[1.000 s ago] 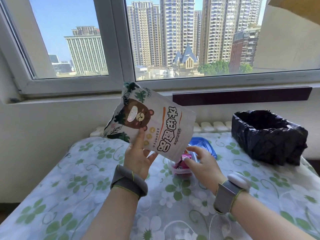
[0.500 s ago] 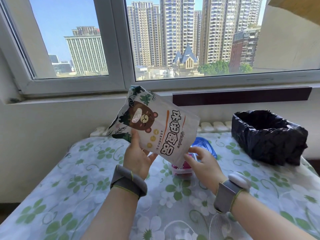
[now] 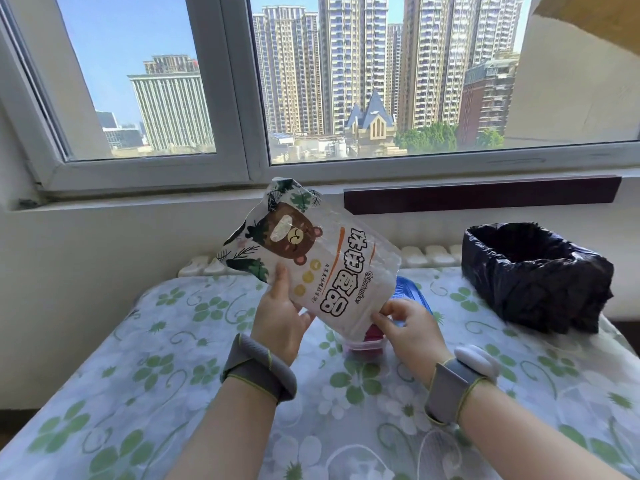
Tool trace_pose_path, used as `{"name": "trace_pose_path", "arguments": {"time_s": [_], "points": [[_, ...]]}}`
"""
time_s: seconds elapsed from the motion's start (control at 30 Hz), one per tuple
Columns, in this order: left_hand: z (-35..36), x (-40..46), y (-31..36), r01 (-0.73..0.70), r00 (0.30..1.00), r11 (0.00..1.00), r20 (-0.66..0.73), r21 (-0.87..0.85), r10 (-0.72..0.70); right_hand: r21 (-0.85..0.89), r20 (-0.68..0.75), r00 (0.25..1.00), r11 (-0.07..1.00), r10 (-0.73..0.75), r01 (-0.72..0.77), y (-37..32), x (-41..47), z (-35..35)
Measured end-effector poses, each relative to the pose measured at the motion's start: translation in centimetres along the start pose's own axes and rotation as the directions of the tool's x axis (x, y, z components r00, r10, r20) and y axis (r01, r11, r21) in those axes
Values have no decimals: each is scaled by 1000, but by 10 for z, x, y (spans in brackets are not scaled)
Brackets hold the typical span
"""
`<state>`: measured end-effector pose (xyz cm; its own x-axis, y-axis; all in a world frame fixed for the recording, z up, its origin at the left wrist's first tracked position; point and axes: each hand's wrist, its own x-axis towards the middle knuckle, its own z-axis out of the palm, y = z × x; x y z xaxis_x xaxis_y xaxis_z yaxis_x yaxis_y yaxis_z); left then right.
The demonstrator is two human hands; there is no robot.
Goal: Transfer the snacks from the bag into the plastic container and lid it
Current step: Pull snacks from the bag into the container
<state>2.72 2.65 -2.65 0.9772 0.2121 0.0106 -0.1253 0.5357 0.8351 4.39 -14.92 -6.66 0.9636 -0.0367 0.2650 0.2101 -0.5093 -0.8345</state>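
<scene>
Surface: flowery cloth [image 3: 138, 375].
Left hand [image 3: 280, 320]: raised, grip tight on bag [image 3: 311, 261].
Right hand [image 3: 412, 330]: pinches bag's low corner above container [image 3: 363, 348].

A table [image 3: 173, 393] stands before a window [image 3: 242, 98]. Above its middle, a snack bag [image 3: 311, 265] is held tilted, mouth downward, over a container [image 3: 363, 348] on the table. The left hand [image 3: 280, 323] grips the bag's left edge; the right hand [image 3: 408, 327] is at its lower corner. A lid [image 3: 412, 292] lies just behind the container. A lined bin [image 3: 533, 275] sits at the far right.
</scene>
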Motion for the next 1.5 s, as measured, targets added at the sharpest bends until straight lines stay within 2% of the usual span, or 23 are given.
{"name": "trace_pose_path", "arguments": {"time_s": [0.13,0.27,0.47,0.53,0.6,0.67,0.77,0.97,1.23,1.3,1.43,1.5], "points": [[-1,-4,1,-26,999,994,42,110,22,48,3,1000,999,10,-10,-2,0,-1],[0,-7,-4,9,1000,976,4,220,-10,95,-9,1000,995,18,-17,-1,-1,0],[4,-4,0,-51,998,981,-14,187,54,220,2,999,975,37,-37,-7,-4,3],[4,-5,0,-64,997,976,-22,207,70,188,-15,1000,982,18,-15,-3,-3,4],[2,-6,-1,-70,997,948,-13,310,77,140,11,1000,990,13,-15,0,0,4],[0,-6,-3,-22,1000,915,-10,403,28,135,77,997,991,3,-14,0,2,5],[0,-5,-4,34,999,892,-30,450,-23,139,100,995,990,-11,-3,1,2,5],[6,-7,-2,-52,999,942,18,333,49,227,101,994,974,-44,20,-2,0,0],[5,-8,-4,-106,987,956,-85,274,134,217,89,996,976,-10,-9,-5,-2,-4],[6,-8,-2,-79,992,964,-75,252,101,190,93,995,982,-27,9,-5,0,-5],[5,-10,2,36,998,991,43,130,-42,124,225,973,992,-60,32,-6,0,-5],[5,-11,2,40,996,992,72,117,-49,113,251,964,992,-84,57,-6,0,-4]]}}
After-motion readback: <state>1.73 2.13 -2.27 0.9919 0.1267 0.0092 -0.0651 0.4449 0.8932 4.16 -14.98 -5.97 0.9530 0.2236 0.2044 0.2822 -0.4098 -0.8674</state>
